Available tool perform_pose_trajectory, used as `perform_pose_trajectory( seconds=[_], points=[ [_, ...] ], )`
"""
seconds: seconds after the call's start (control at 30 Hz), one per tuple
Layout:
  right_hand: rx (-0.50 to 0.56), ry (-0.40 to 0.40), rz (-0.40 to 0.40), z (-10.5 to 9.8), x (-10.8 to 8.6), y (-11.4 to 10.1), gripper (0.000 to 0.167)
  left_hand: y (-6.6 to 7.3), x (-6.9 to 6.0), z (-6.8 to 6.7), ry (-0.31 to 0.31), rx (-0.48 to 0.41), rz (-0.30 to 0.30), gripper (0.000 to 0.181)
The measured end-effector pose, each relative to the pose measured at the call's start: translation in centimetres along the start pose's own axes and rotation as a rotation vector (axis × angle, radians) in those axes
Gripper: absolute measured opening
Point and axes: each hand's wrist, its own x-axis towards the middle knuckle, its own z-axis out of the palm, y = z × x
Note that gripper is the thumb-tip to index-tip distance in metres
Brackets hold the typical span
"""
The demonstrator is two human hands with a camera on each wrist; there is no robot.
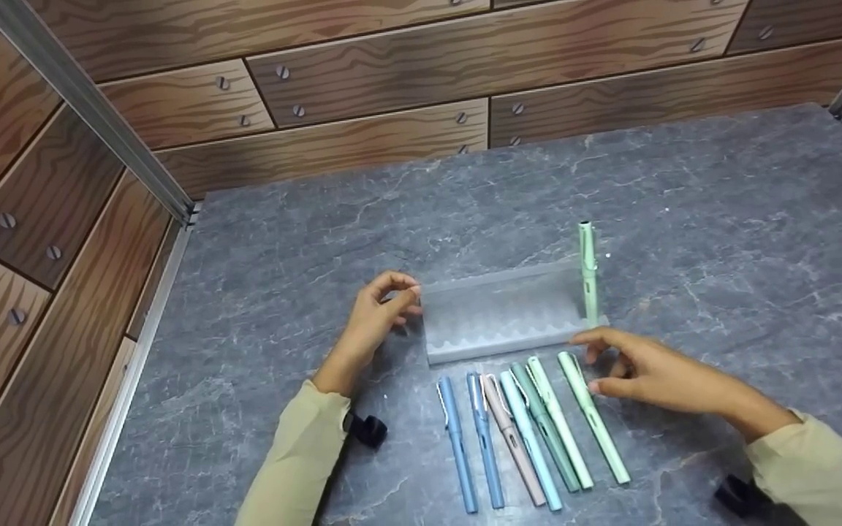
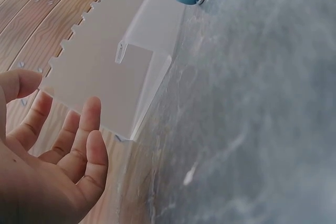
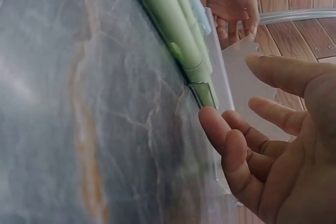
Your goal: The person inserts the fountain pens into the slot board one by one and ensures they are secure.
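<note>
A translucent pen stand (image 1: 501, 310) with scalloped notches sits on the grey table. My left hand (image 1: 384, 307) is at its left end, pinching the upper left corner between thumb and index finger; in the left wrist view the other fingers of that hand (image 2: 63, 161) are spread apart. One light green pen (image 1: 588, 274) leans in the stand's right end, clip upward. My right hand (image 1: 655, 372) hovers by the stand's front right corner, fingers loosely bent and holding nothing. Its fingertips are close to the cap of a light green pen (image 1: 596, 420) lying on the table.
Left of that pen lie another pale green pen (image 1: 560, 424), a dark green pen (image 1: 552, 431), a light blue pen (image 1: 531, 442), a pinkish-brown pen (image 1: 516, 442) and two blue pens, one (image 1: 457, 446) farthest left. Wood-patterned walls (image 1: 377, 80) border the table (image 1: 721, 219).
</note>
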Motion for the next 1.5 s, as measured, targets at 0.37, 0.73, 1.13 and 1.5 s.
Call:
perform_pose_trajectory(
  seconds=[0.37,0.73,1.13,1.5],
  points=[
    [-0.172,0.026,-0.032,0.6,0.6,0.3,0.060,0.0,0.0,0.1,-0.012,-0.005,0.001,0.017],
    [-0.186,0.023,0.003,1.0,1.0,0.4,0.059,0.1,-0.1,0.1,-0.001,0.013,-0.004,0.018],
    [-0.348,0.085,0.114,1.9,1.4,-1.0,0.062,0.1,0.0,0.0,0.013,-0.003,-0.001,0.016],
    [-0.358,0.134,0.115,2.6,1.9,-1.2,0.059,0.0,-0.1,0.0,0.006,-0.011,0.004,0.017]
  ],
)
